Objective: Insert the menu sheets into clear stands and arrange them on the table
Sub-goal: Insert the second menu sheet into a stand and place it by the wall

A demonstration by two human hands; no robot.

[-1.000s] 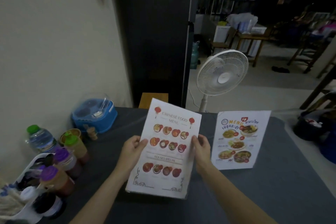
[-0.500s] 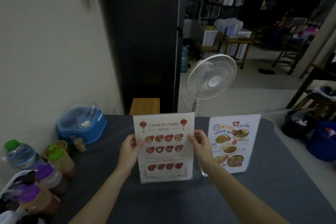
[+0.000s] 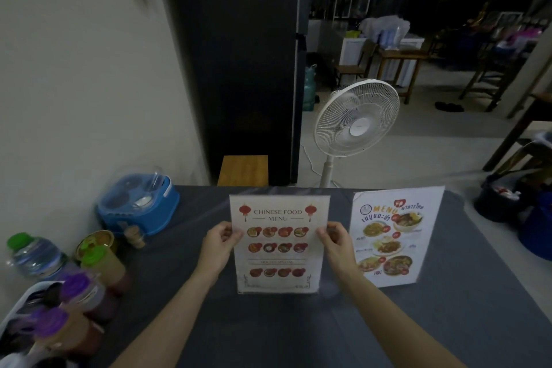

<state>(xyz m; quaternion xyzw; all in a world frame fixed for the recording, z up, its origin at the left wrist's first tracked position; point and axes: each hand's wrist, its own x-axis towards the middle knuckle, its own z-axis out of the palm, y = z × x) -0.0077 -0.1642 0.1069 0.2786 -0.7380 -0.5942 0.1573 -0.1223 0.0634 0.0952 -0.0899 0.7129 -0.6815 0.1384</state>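
The Chinese food menu [image 3: 279, 243] in its clear stand is upright on the grey table [image 3: 433, 323], near the middle. My left hand [image 3: 219, 243] pinches its left edge and my right hand [image 3: 336, 240] pinches its right edge. Just to the right stands a second clear stand with the Thai menu [image 3: 394, 236], upright and apart from my hands.
A blue lidded container [image 3: 140, 203] sits at the table's far left by the wall. Sauce bottles with purple and green caps [image 3: 80, 287] and a water bottle [image 3: 35, 255] crowd the near left. A white fan [image 3: 357, 119] stands behind the table; a wooden stool [image 3: 243, 170] is beside it.
The Chinese menu went from tilted and raised toward me to upright, farther out on the table beside the Thai menu. Both hands kept hold of its edges.
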